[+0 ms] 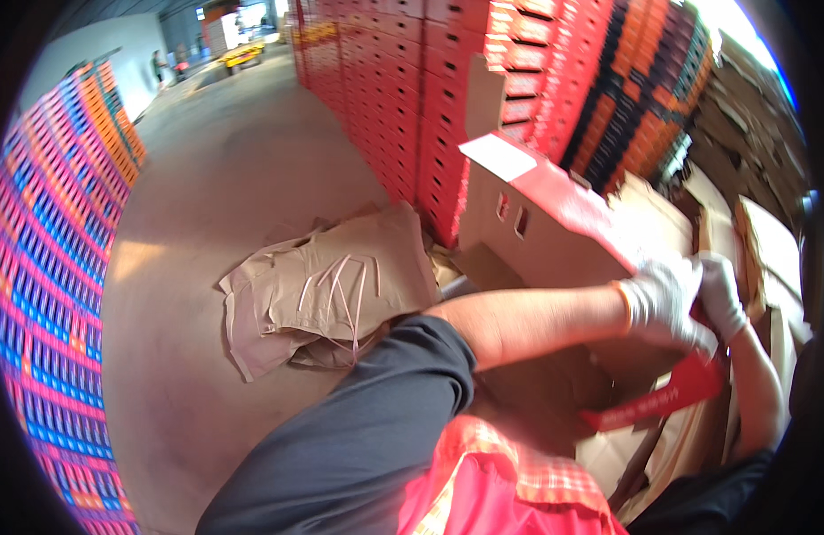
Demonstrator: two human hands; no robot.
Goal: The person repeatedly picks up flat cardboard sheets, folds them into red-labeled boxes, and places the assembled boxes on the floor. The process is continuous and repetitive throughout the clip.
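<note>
Both hands wear white knit gloves and are close together at the right, on a red cardboard box with a plain brown inside. My left hand grips the box at its edge, its fingers wrapped round the board. Beside it my right hand is closed on the same box; its fingertips are partly hidden. The box stands tilted, with hand-hole slots in its far panel and a white patch on one corner. A red flap hangs below my hands. Glare washes out part of the box's upper edge.
Flattened brown cardboard with loose strips lies on the floor. A tall stack of red boxes rises ahead, orange and dark boxes behind it. Colourful stacked boxes line the left. Brown cardboard sheets pile up at the right.
</note>
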